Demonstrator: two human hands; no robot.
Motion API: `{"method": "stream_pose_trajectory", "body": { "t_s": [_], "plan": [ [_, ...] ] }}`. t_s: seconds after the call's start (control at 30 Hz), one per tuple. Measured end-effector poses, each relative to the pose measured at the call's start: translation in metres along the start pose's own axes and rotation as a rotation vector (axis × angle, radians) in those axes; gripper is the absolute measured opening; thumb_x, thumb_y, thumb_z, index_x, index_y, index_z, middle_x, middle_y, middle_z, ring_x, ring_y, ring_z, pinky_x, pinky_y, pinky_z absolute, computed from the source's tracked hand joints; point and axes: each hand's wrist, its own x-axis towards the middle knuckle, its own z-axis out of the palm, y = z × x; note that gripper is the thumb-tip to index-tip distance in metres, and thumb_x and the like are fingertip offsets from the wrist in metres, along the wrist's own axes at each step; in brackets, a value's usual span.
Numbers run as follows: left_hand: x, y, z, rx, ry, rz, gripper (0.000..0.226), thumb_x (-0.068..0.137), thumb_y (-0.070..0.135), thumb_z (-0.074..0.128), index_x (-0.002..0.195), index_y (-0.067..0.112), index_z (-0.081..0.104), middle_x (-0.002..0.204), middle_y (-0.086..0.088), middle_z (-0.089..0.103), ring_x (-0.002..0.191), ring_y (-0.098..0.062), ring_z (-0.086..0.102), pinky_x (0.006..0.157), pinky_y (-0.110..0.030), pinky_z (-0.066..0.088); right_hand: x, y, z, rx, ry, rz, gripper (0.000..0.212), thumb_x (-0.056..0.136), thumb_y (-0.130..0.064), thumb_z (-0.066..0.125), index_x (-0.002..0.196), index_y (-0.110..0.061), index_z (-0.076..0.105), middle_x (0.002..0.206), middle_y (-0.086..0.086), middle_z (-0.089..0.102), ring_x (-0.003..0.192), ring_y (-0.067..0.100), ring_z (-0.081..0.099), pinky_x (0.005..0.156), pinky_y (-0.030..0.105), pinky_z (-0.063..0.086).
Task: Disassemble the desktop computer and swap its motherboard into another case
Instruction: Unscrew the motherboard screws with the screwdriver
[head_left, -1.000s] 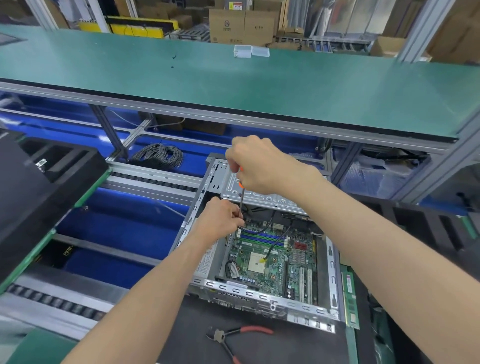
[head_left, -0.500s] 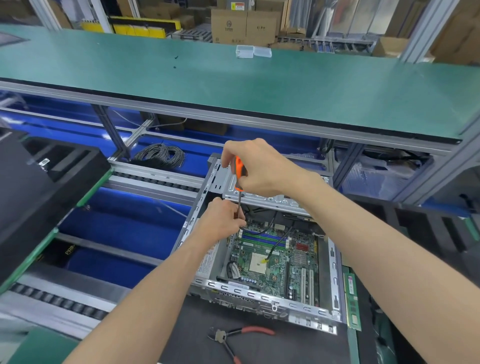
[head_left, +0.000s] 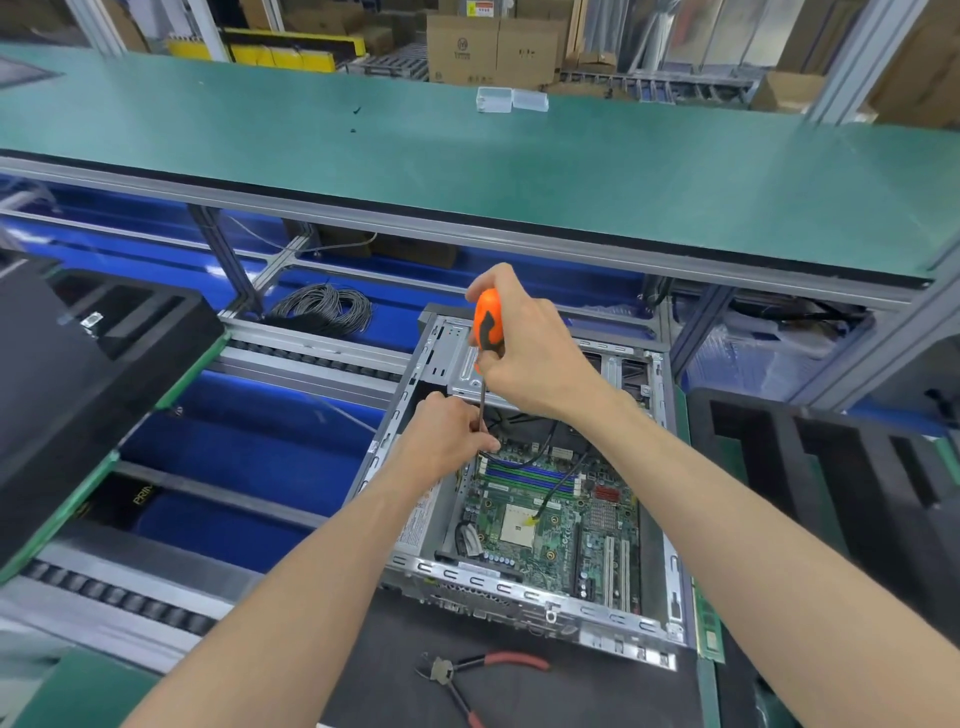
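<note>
Two hands share our screwdriver (head_left: 487, 332): right hand (head_left: 524, 353) clenches the handle, left hand (head_left: 449, 439) pinches the shaft (steadying the tip over the motherboard (head_left: 550, 519)).

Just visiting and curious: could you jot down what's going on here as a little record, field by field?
Activity: unscrewing inside an open computer case
Right hand: grips the orange screwdriver by its handle, shaft pointing down
Left hand: pinches the shaft low down, steadying it
Board: green motherboard lies in the case
Spare tool: red-handled pliers on the dark mat in front
Screw: hidden by the left hand
</note>
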Motion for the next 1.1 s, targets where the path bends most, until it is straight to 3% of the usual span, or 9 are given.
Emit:
{"method": "stream_pose_trajectory", "body": {
  "t_s": [0.17, 0.23, 0.3, 0.47, 0.63, 0.73, 0.83, 0.97, 1.1],
  "plan": [
    [-0.001, 0.002, 0.000, 0.028, -0.008, -0.027, 0.043, 0.068, 0.056, 0.083, 0.061, 0.019, 0.062, 0.072, -0.005, 0.061, 0.087, -0.016, 0.045, 0.064, -0.032, 0.044, -0.005, 0.007, 0.003, -0.031, 0.064, 0.102, 0.037, 0.088, -0.039, 0.074, 0.091, -0.008, 0.054, 0.071, 0.008, 0.058, 0.063, 0.020, 0.049, 0.063, 0.033, 0.041],
    [-0.002, 0.003, -0.001, 0.031, -0.012, -0.043, 0.049, 0.065, 0.059, 0.084, 0.058, 0.021, 0.054, 0.073, -0.005, 0.059, 0.087, -0.017, 0.047, 0.060, -0.030, 0.040, -0.007, 0.007, 0.005, -0.039, 0.071, 0.115, 0.034, 0.088, -0.035, 0.074, 0.085, -0.009, 0.053, 0.069, 0.006, 0.056, 0.062, 0.019, 0.046, 0.064, 0.035, 0.041],
    [-0.002, 0.005, -0.001, 0.050, -0.009, -0.046, 0.053, 0.061, 0.061, 0.085, 0.057, 0.021, 0.051, 0.074, -0.005, 0.057, 0.087, -0.018, 0.046, 0.059, -0.031, 0.039, -0.008, 0.007, 0.003, -0.010, 0.019, 0.113, 0.025, 0.088, -0.022, 0.074, 0.097, -0.009, 0.055, 0.079, 0.005, 0.062, 0.072, 0.022, 0.055, 0.071, 0.040, 0.048],
    [-0.008, 0.011, -0.004, 0.117, -0.023, 0.005, 0.037, 0.068, 0.051, 0.084, 0.057, 0.031, 0.055, 0.078, -0.001, 0.067, 0.088, -0.017, 0.059, 0.078, -0.037, 0.055, -0.013, 0.002, -0.001, 0.069, -0.102, 0.060, 0.043, 0.082, 0.003, 0.063, 0.120, -0.011, 0.047, 0.091, -0.002, 0.073, 0.081, 0.013, 0.068, 0.077, 0.042, 0.057],
    [-0.012, 0.010, -0.006, 0.117, -0.050, 0.071, 0.037, 0.081, 0.017, 0.066, 0.053, 0.037, 0.053, 0.088, 0.007, 0.074, 0.095, -0.014, 0.061, 0.092, -0.034, 0.051, -0.016, 0.009, 0.010, -0.010, 0.067, 0.108, 0.036, 0.088, -0.039, 0.074, 0.097, -0.016, 0.049, 0.073, -0.002, 0.056, 0.065, 0.016, 0.049, 0.066, 0.033, 0.045],
    [-0.011, 0.009, -0.005, 0.119, -0.047, 0.041, 0.033, 0.082, 0.020, 0.069, 0.055, 0.035, 0.055, 0.088, 0.002, 0.073, 0.103, -0.017, 0.056, 0.091, -0.033, 0.049, -0.015, 0.011, 0.013, -0.065, 0.133, 0.085, 0.034, 0.086, -0.034, 0.076, 0.089, -0.013, 0.049, 0.071, -0.002, 0.053, 0.064, 0.019, 0.047, 0.067, 0.036, 0.044],
    [-0.010, 0.008, -0.004, 0.101, -0.021, -0.003, 0.021, 0.079, 0.034, 0.078, 0.064, 0.032, 0.064, 0.083, -0.005, 0.069, 0.104, -0.018, 0.047, 0.083, -0.034, 0.051, -0.013, 0.013, 0.015, 0.023, 0.127, 0.117, 0.026, 0.083, -0.020, 0.072, 0.098, -0.013, 0.051, 0.074, 0.005, 0.060, 0.065, 0.025, 0.056, 0.065, 0.042, 0.049],
    [-0.009, 0.006, -0.001, 0.102, 0.012, 0.004, 0.030, 0.075, 0.046, 0.082, 0.066, 0.020, 0.070, 0.070, -0.004, 0.061, 0.095, -0.018, 0.042, 0.070, -0.032, 0.044, -0.012, 0.015, 0.015, -0.010, 0.123, 0.172, 0.033, 0.088, -0.041, 0.073, 0.091, -0.017, 0.050, 0.068, 0.000, 0.057, 0.065, 0.017, 0.050, 0.067, 0.033, 0.037],
    [-0.008, 0.005, -0.001, 0.106, 0.002, 0.058, 0.027, 0.074, 0.044, 0.083, 0.072, 0.019, 0.074, 0.068, -0.002, 0.064, 0.097, -0.021, 0.051, 0.076, -0.035, 0.051, -0.016, 0.022, 0.012, -0.050, 0.139, 0.172, 0.039, 0.090, -0.045, 0.070, 0.079, -0.012, 0.053, 0.061, -0.004, 0.049, 0.057, 0.008, 0.042, 0.062, 0.025, 0.029]
  ]
}}
